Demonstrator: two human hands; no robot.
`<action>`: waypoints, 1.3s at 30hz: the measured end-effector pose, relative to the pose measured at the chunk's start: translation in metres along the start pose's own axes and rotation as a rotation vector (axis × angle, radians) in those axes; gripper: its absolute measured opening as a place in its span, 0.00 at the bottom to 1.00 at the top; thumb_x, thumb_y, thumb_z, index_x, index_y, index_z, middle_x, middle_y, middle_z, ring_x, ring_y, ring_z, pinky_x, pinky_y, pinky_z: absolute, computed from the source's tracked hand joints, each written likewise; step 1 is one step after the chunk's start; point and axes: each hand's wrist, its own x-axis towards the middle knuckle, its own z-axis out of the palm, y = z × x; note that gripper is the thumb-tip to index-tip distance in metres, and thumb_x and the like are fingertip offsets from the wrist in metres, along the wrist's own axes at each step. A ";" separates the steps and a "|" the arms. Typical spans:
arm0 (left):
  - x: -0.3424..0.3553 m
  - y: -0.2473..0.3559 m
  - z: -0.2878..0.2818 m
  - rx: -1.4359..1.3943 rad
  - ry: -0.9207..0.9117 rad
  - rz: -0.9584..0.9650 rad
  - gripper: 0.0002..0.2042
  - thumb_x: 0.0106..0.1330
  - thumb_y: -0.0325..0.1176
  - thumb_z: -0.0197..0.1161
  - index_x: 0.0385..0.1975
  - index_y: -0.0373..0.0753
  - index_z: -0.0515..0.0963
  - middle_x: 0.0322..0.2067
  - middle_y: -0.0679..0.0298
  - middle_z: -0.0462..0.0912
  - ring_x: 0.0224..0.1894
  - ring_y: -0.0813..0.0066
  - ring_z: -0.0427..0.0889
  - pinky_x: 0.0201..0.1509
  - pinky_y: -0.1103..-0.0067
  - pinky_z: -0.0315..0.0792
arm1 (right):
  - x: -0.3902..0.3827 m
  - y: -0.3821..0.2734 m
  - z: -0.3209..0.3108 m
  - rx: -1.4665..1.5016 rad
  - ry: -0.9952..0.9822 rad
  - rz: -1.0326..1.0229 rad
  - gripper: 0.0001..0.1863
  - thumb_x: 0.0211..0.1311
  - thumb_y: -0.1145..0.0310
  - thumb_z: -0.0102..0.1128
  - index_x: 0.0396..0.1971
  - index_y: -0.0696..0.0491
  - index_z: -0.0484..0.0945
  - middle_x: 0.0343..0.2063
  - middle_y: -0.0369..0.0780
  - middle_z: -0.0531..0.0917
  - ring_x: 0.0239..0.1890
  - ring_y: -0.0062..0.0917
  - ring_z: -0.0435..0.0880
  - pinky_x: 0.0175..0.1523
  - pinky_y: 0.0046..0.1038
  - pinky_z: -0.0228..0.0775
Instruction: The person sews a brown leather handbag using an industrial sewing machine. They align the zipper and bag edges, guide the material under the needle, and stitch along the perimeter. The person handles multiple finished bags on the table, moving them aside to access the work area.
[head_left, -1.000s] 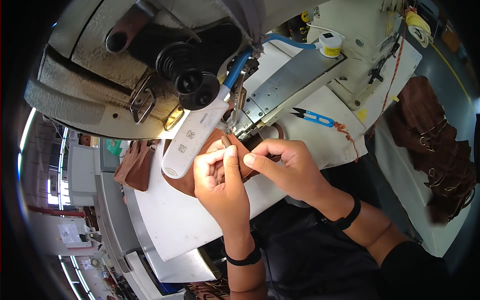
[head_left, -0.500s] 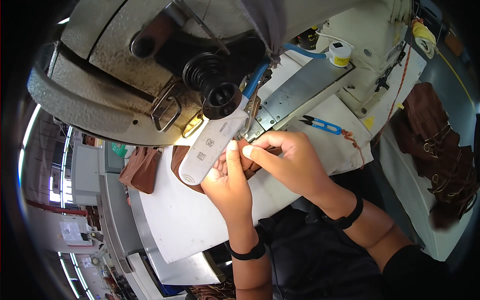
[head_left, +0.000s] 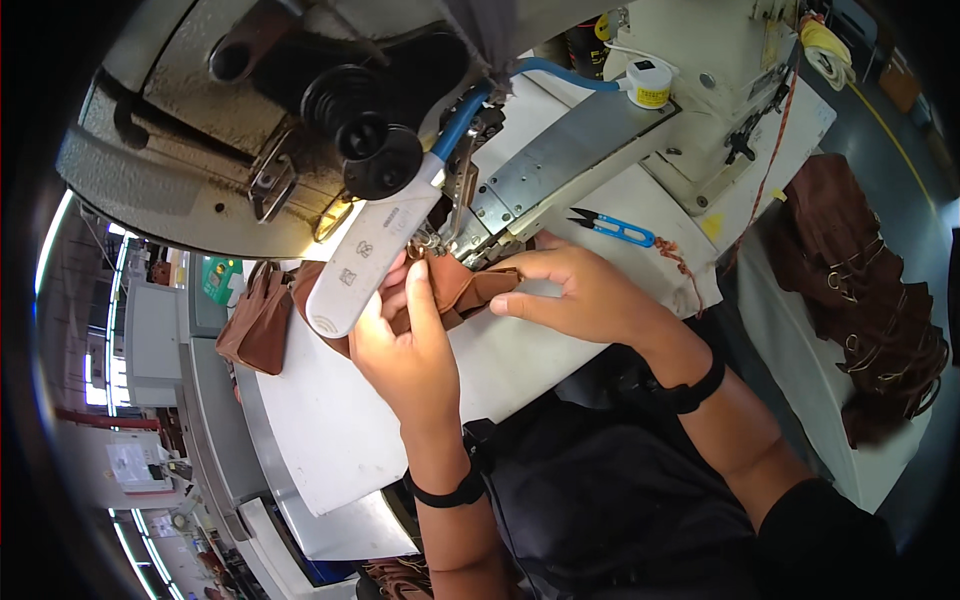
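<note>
A tan-brown leather piece sits at the presser foot of a white sewing machine. My left hand grips the leather just below the foot, thumb raised toward it and fingers bent behind, partly hidden by the white arm cover. My right hand pinches the right side of the same piece, thumb in front and fingers around its back edge. Blue thread snips with orange thread lie just behind my right hand.
A brown leather bag stands at the left of the white worktable. Dark-brown leather pieces with buckles are piled on the right. A blue hose, a small white container and a hanging orange cord are at the back.
My left hand has moved up and left with the leather, closer to the needle. My right hand has shifted from near the left thumb to the piece's right side. The view has shifted slightly.
</note>
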 end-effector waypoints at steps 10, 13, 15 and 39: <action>-0.030 -0.027 -0.045 0.692 -0.226 0.783 0.24 0.68 0.44 0.70 0.62 0.44 0.80 0.59 0.63 0.83 0.66 0.61 0.75 0.74 0.60 0.59 | -0.015 -0.039 0.025 0.549 0.120 0.085 0.16 0.73 0.71 0.60 0.55 0.61 0.80 0.41 0.36 0.87 0.44 0.14 0.82 0.50 0.23 0.75; -0.030 -0.032 -0.047 0.768 -0.219 0.909 0.28 0.63 0.39 0.74 0.64 0.43 0.77 0.64 0.62 0.79 0.70 0.59 0.71 0.75 0.57 0.58 | -0.015 -0.047 0.028 0.687 0.124 0.144 0.13 0.72 0.71 0.59 0.51 0.60 0.82 0.38 0.36 0.87 0.41 0.15 0.83 0.48 0.24 0.77; -0.031 -0.030 -0.047 0.820 -0.208 0.894 0.28 0.63 0.38 0.74 0.63 0.44 0.77 0.64 0.64 0.79 0.69 0.59 0.72 0.75 0.58 0.58 | -0.016 -0.049 0.028 0.747 0.105 0.161 0.13 0.73 0.71 0.58 0.51 0.61 0.82 0.40 0.36 0.87 0.43 0.16 0.84 0.51 0.24 0.78; -0.029 0.012 -0.034 0.694 -0.204 0.599 0.25 0.54 0.28 0.74 0.56 0.45 0.84 0.53 0.69 0.86 0.52 0.70 0.81 0.59 0.73 0.63 | -0.013 -0.070 0.014 0.806 0.131 0.344 0.15 0.75 0.71 0.56 0.53 0.65 0.81 0.44 0.38 0.86 0.46 0.16 0.83 0.53 0.24 0.77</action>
